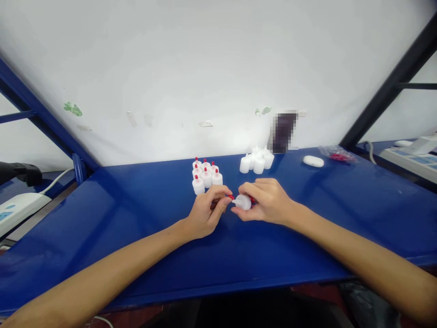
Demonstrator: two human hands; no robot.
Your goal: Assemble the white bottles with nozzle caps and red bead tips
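Bottle (pixel 243 202) partly hidden by right hand (pixel 262 200); base unseen.

The one view looks out from my head, forward and down — over my left hand (pixel 209 212) and right hand (pixel 270 201), which sit fairly near, just below the middle. It faces across the blue table (pixel 143 196) to the white wall (pixel 205 68) at twelve o'clock, wide enough to catch the blue post (pixel 44 117) at ten and the dark post (pixel 392 85) at two.
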